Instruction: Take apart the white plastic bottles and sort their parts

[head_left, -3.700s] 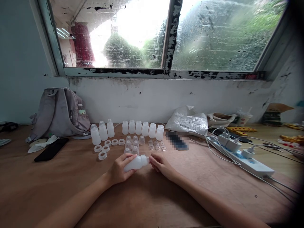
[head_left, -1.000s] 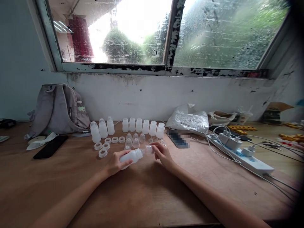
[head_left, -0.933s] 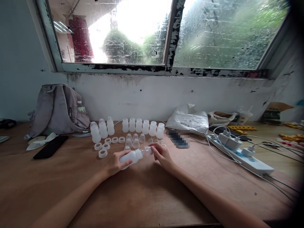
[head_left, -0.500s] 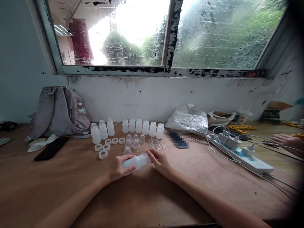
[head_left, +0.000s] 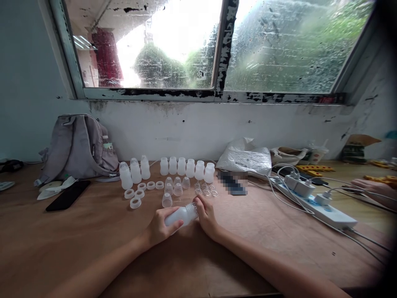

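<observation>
From my head camera I see the milky bottle tilted in my hands above the counter, its neck pointing right. My left hand is wrapped around its body, thumb on the near side; my right hand pinches the end of the clear cover over its neck, though my fingers partly hide the grip. Just beyond the bottle stand clear caps, with white rings to its left and small clear pieces beyond it, slightly right. Farther behind the bottle is a row of open bottles; three covered bottles stand behind it to the left. Well to its right, another person's hand reaches in.
</observation>
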`<action>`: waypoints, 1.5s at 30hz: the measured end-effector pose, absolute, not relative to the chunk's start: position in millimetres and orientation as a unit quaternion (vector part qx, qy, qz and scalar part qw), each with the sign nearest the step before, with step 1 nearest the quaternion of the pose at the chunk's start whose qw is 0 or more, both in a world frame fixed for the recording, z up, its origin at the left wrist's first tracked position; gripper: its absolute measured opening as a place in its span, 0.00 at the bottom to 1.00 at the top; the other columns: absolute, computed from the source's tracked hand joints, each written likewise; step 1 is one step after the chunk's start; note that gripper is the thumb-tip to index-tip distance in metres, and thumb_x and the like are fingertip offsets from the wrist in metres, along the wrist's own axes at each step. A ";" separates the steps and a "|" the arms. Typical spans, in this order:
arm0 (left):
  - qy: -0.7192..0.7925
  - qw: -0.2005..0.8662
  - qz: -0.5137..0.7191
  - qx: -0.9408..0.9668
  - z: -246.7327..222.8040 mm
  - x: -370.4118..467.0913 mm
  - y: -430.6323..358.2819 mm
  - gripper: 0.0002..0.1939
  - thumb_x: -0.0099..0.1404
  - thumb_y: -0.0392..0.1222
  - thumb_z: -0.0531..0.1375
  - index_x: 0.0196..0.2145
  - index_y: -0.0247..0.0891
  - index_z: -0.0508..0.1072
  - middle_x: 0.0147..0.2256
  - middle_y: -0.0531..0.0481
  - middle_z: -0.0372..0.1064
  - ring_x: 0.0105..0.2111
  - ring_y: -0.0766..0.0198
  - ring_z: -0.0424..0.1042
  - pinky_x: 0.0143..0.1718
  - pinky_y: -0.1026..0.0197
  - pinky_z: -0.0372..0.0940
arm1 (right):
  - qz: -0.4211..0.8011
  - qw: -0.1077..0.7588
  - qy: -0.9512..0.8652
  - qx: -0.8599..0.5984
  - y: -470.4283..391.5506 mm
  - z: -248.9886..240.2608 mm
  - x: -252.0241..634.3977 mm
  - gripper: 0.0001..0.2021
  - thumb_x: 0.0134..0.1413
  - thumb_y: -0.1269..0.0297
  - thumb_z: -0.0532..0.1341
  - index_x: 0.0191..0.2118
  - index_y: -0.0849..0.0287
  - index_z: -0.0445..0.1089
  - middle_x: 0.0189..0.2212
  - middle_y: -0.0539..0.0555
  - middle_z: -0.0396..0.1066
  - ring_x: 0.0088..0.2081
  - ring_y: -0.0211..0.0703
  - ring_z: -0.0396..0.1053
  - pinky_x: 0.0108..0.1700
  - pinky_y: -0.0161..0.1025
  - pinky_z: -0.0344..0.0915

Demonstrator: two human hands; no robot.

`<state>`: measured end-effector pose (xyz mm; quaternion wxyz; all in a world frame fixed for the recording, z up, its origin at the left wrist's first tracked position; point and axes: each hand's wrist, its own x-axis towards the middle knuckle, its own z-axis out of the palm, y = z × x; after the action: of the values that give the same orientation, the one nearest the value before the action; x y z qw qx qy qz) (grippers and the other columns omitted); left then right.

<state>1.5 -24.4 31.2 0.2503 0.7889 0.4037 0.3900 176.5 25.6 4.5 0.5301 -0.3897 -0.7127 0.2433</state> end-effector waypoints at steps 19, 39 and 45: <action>0.393 0.213 0.388 0.806 22.8 3.6 -26.9 0.16 0.59 0.45 0.53 0.42 0.33 0.67 0.30 0.49 0.68 0.26 0.65 0.66 0.28 0.65 0.61 | 0.283 0.562 -0.675 -0.386 21.2 4.3 167.7 0.13 0.55 0.60 0.46 0.22 0.58 0.53 0.18 0.46 0.53 0.22 0.34 0.53 0.24 0.32 0.51; 0.351 0.393 0.409 0.745 12.0 -6.3 -5.2 0.20 0.60 0.46 0.53 0.48 0.40 0.55 0.45 0.45 0.60 0.44 0.59 0.63 0.45 0.55 0.60 | 0.501 0.467 -0.676 -0.270 28.7 45.3 186.7 0.13 0.55 0.54 0.48 0.42 0.55 0.55 0.27 0.48 0.59 0.21 0.33 0.60 0.21 0.33 0.59; 0.356 0.422 0.449 0.702 -2.4 -1.2 -0.9 0.21 0.54 0.46 0.59 0.42 0.40 0.56 0.42 0.46 0.63 0.44 0.58 0.64 0.44 0.56 0.62 | 0.514 0.468 -0.660 -0.285 33.4 32.0 185.4 0.11 0.53 0.54 0.51 0.39 0.55 0.57 0.25 0.47 0.60 0.20 0.32 0.61 0.20 0.31 0.59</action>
<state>-1.2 -0.9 -2.4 0.4223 0.7022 0.3562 0.4491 185.4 33.4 32.0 0.4680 -0.2853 -0.6598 0.5140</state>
